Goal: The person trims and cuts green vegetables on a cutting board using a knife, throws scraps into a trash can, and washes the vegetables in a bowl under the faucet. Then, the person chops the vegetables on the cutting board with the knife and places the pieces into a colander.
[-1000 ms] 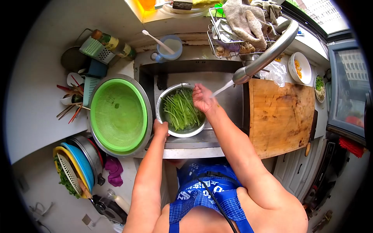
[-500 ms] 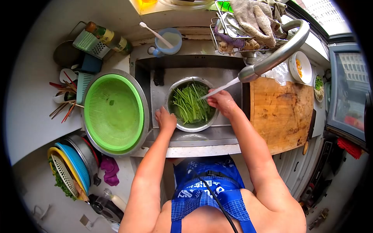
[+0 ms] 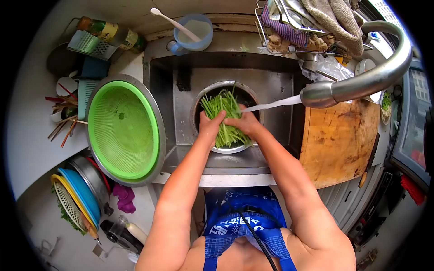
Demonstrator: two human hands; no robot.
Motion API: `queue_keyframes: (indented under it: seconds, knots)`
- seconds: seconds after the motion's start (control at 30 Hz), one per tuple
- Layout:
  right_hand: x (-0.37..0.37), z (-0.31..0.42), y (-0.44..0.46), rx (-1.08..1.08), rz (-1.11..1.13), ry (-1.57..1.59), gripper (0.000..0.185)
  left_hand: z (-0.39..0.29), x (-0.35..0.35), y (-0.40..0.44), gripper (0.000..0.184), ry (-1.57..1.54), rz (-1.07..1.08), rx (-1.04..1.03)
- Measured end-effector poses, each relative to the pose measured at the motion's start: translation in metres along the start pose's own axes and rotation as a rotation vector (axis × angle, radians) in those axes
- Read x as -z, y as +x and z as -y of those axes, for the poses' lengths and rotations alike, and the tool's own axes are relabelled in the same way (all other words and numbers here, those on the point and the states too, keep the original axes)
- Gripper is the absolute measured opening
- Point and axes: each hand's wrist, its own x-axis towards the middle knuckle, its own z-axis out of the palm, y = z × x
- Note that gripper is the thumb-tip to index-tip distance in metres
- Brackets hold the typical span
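Observation:
Long green cut vegetable stems [image 3: 228,133] are bunched in a round metal bowl [image 3: 259,100], which stands in the steel sink [image 3: 280,131]. My left hand [image 3: 211,126] grips the bunch from its left side, thumb on top. From the right, my right hand [image 3: 246,123] closes on the same stems, its fingers partly hidden among them. Water runs from the faucet [image 3: 332,92] in a slanting stream and lands by my right hand.
A green colander [image 3: 156,135] sits in a metal basin left of the sink. To the right lies a wooden cutting board [image 3: 339,135], with a knife [image 3: 373,156] along its edge. Behind the sink are a blue cup [image 3: 199,43] and a wire rack [image 3: 289,27] with cloths.
My left hand has moved from the bowl's rim onto the stems, and my right hand has come in from the other side. Both now clasp the bunch. The view has shifted slightly.

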Motion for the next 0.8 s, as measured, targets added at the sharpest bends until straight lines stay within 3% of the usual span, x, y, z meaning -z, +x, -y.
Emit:
queue_keyframes:
  seconds: [0.1,0.13,0.17,0.2,0.23,0.27,0.3,0.33,0.37,0.4,0.43,0.5,0.57,0.6,0.63,0.67,0.7,0.73,0.77,0.8]
  knots:
    - [0.03,-0.023,0.002,0.106,-0.175,-0.206,0.056,0.017,0.023,0.01,0.045,0.145,-0.017,-0.109]
    - [0.033,-0.015,-0.003,0.132,-0.161,-0.225,0.069,0.025,0.028,0.016,0.045,0.283,-0.09,-0.111]
    - [0.032,-0.024,0.002,0.142,-0.157,-0.23,0.069,0.016,0.025,0.015,0.046,0.419,-0.163,-0.115]
    - [0.027,-0.045,0.011,0.277,-0.317,-0.594,0.079,0.011,0.019,0.011,0.051,0.668,-0.167,-0.121]
    - [0.018,-0.058,0.017,0.409,-0.478,-0.956,0.089,0.018,0.002,0.015,0.051,0.667,-0.168,-0.126]
    - [-0.012,-0.046,0.016,0.229,-0.467,-1.066,0.105,0.035,-0.016,0.019,0.054,0.833,-0.333,-0.087]
    - [-0.01,-0.047,0.024,0.229,-0.465,-1.061,0.105,0.047,-0.023,0.024,0.057,0.998,-0.498,-0.048]
    - [-0.004,-0.043,0.034,0.185,-0.292,-0.947,0.103,0.053,-0.019,0.027,0.062,1.044,-0.492,-0.12]
    - [-0.002,-0.049,0.034,0.124,-0.12,-0.818,0.1,0.046,-0.014,0.021,0.062,1.058,-0.485,-0.105]
    - [0.001,-0.055,0.026,0.107,-0.117,-0.812,0.1,0.033,-0.008,0.018,0.059,0.791,-0.307,-0.103]
    - [0.006,-0.051,0.02,0.082,-0.075,-0.615,0.087,0.019,0.002,0.019,0.056,0.514,-0.138,-0.114]
    - [0.016,-0.038,0.009,0.031,0.007,-0.225,0.063,0.027,0.033,0.025,0.045,0.605,-0.029,-0.02]
    - [0.025,-0.036,0.009,0.007,0.033,-0.388,0.072,0.013,0.035,0.017,0.041,0.595,0.014,0.003]
    - [0.034,-0.054,0.012,0.162,-0.087,-0.474,0.085,0.034,0.038,0.023,0.049,0.459,-0.079,-0.179]
    - [0.036,-0.067,0.009,0.311,-0.204,-0.559,0.099,0.045,0.034,0.025,0.049,0.46,-0.078,-0.179]
    - [0.012,-0.045,-0.002,0.247,-0.349,-0.818,0.115,0.05,0.027,0.031,0.054,0.516,-0.117,-0.123]
    - [-0.001,-0.033,0.002,0.253,-0.351,-0.818,0.115,0.053,0.023,0.035,0.06,0.571,-0.159,-0.064]
    - [-0.012,-0.026,0.005,0.13,-0.311,-0.88,0.116,0.047,0.028,0.036,0.069,0.514,-0.029,-0.034]
    - [-0.016,-0.022,0.012,0.011,-0.268,-0.936,0.118,0.037,0.015,0.032,0.069,0.518,-0.034,-0.038]
    - [-0.012,-0.049,0.034,0.175,-0.291,-0.948,0.106,0.03,-0.007,0.024,0.059,0.426,-0.14,0.056]
